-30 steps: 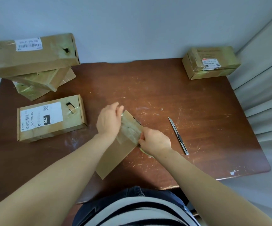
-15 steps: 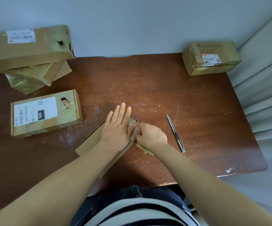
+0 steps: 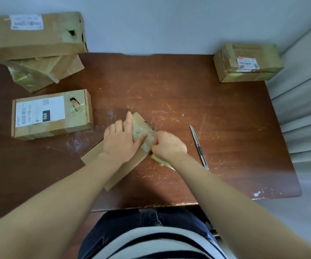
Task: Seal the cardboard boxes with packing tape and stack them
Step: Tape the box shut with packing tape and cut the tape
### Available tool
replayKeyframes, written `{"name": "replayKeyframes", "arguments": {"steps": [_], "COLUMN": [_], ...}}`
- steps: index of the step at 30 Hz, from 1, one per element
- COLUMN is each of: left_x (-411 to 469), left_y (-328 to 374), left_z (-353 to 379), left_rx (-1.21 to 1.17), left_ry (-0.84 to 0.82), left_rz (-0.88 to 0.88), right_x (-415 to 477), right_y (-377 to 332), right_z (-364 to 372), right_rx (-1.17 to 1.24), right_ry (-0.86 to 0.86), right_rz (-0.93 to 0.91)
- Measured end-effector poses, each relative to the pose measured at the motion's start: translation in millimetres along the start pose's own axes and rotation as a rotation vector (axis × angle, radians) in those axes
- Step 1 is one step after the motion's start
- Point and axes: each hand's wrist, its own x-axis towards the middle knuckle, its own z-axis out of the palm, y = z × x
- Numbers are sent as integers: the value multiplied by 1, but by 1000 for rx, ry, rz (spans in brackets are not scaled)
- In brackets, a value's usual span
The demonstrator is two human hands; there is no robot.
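Note:
A flat cardboard box (image 3: 124,169) lies at an angle in the middle of the brown table (image 3: 188,101), with a glossy patch of clear tape (image 3: 143,133) over its far end. My left hand (image 3: 121,141) lies flat on the box, fingers spread, thumb on the tape. My right hand (image 3: 167,146) is curled at the box's right edge, pinching the tape there. A yellowish tape roll (image 3: 163,162) pokes out from under the right wrist, mostly hidden.
A box cutter (image 3: 198,145) lies right of my hands. A labelled box (image 3: 50,114) sits at the left, with a stack of three boxes (image 3: 33,47) behind it. Another box (image 3: 248,62) stands at the far right corner. Curtains (image 3: 304,94) hang at the right.
The box was tilted up a second ago and now lies flat on the table. My left hand has pressed down on it and shifted slightly, thumb now on the tape. The right hand stays at the edge.

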Motion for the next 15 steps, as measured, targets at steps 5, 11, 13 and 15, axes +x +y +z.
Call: {"name": "replayKeyframes", "arguments": {"steps": [5, 11, 13, 15], "left_x": [15, 16, 12, 1], "left_y": [9, 16, 24, 32], "left_z": [-9, -7, -3, 6], "left_rx": [-222, -146, -38, -2], "left_ry": [17, -48, 28, 79], "left_rz": [-161, -158, -61, 91], "right_x": [2, 1, 0, 0], "right_y": [2, 2, 0, -3], "right_z": [1, 4, 0, -2], "right_rx": [2, 2, 8, -7], "right_ry": [27, 16, 13, 4], "right_rz": [-21, 0, 3, 0]}}
